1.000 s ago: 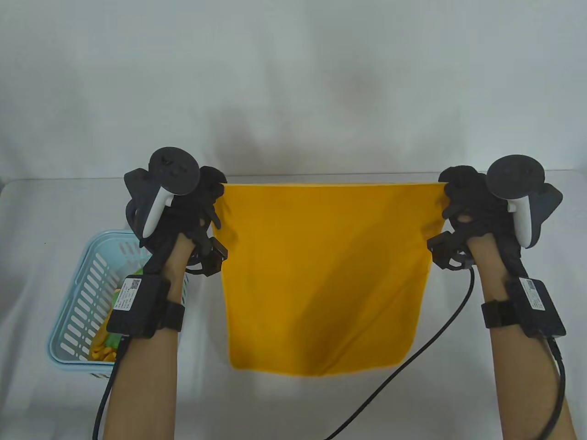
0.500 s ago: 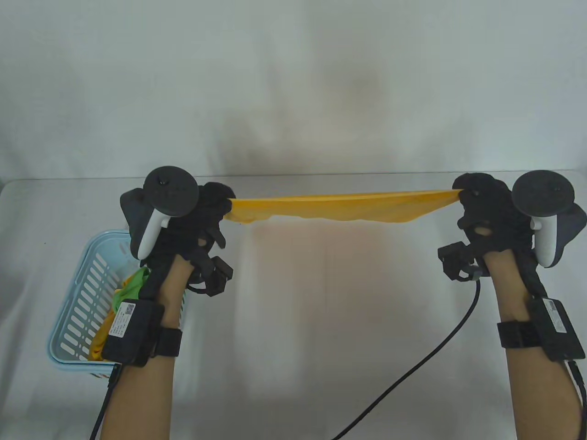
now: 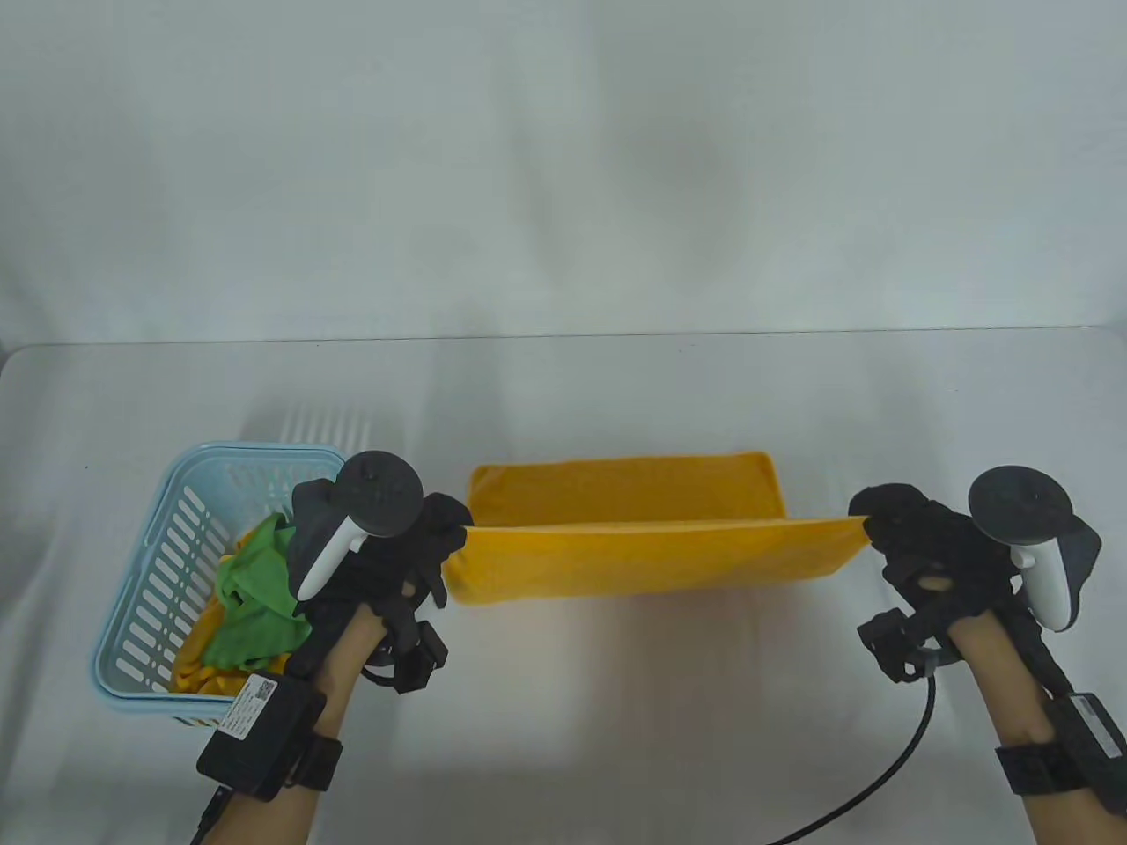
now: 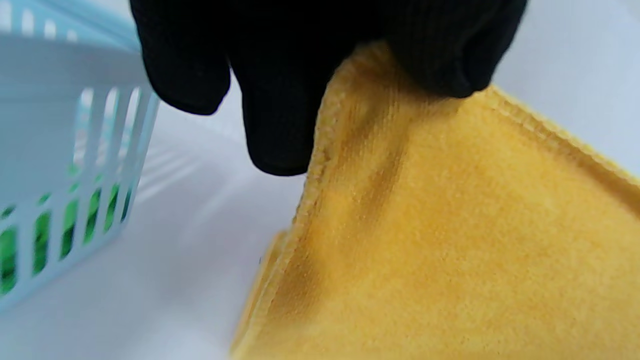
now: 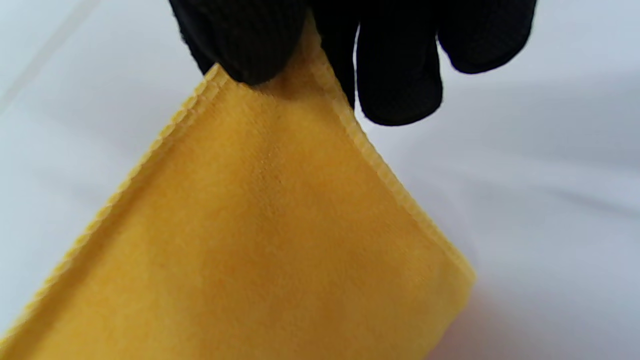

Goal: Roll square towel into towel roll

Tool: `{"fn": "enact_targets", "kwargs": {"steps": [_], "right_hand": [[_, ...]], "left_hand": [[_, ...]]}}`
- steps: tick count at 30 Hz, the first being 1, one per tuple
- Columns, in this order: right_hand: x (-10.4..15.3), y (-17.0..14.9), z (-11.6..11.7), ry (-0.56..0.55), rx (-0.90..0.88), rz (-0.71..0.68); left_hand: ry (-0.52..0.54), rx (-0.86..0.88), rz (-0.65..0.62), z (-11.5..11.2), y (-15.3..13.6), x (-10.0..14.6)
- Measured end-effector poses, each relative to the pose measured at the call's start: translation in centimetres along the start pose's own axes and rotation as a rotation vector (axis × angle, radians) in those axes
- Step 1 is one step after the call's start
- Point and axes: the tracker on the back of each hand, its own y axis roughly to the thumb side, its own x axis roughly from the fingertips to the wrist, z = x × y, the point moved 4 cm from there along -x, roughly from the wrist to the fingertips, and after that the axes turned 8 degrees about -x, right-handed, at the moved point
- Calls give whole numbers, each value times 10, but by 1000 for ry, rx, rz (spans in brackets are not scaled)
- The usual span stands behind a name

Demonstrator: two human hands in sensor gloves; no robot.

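While far half lies on worktop (image 3: 616, 722) | left hand (image 3: 414, 554), right hand (image 3: 924, 554) each pinch a yellow towel (image 3: 634, 546) corner, held apart

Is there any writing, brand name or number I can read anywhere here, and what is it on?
No text here can be read.
White label on the left wrist box: it has a square code and lines of print, too small to read.
Label on the right wrist box: print too small and blurred to read.
Towel, basket and trackers: no writing visible.
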Motion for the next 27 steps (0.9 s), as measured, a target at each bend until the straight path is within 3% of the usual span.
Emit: {"fn": "enact_targets", "kwargs": {"steps": [6, 13, 20, 24, 27], "right_hand": [[22, -20, 11, 218, 20, -15], [43, -40, 20, 327, 134, -7], [66, -50, 26, 436, 113, 13], [66, -47, 24, 439, 132, 1], [55, -42, 22, 365, 154, -14]], "left_hand": [[-115, -57, -91, -27, -5, 28], [-259, -67, -166, -51, -5, 56], [-437, -124, -232, -70, 0, 77], [-423, -142, -198, -68, 0, 74], [-350, -144, -131, -59, -1, 60]]}}
